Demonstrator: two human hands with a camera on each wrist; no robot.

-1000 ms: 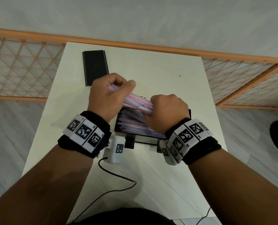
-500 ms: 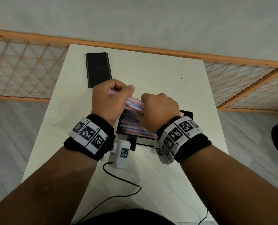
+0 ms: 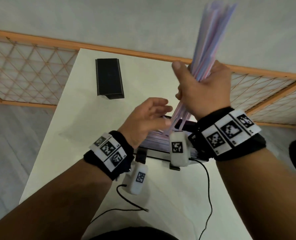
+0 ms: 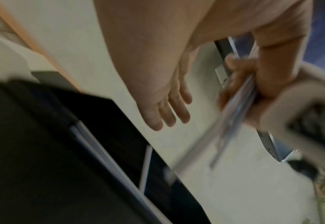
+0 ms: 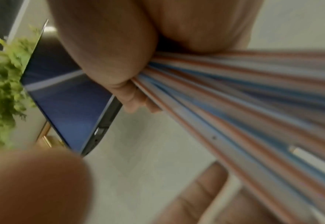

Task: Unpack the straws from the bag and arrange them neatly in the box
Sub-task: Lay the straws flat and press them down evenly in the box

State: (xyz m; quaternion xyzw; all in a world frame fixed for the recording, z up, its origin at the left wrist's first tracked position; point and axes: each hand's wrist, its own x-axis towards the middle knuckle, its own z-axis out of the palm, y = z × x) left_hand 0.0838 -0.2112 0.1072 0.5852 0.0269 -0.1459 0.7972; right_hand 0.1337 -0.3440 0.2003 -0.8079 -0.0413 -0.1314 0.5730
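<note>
My right hand (image 3: 198, 84) grips a thick bundle of striped pink, blue and white straws (image 3: 211, 38), held upright above the black box (image 3: 158, 157). The bundle's lower ends (image 3: 177, 118) hang just over the box. In the right wrist view the straws (image 5: 234, 98) fan out from my curled fingers (image 5: 131, 97). My left hand (image 3: 154, 113) is open, with its fingers stretched toward those lower ends; whether they touch is unclear. Its fingers (image 4: 169, 115) show straight in the left wrist view. More straws (image 3: 156, 141) lie flat in the box, partly hidden by my hands.
The box sits near the front middle of a white table (image 3: 85, 94). A black lid (image 3: 109, 78) lies at the far left. Black cables (image 3: 207, 187) trail over the table's near part. An orange lattice fence (image 3: 22, 70) borders the far side.
My right hand has swung the straw bundle from lying over the box to upright and raised it. My left hand has let go of the bundle and opened.
</note>
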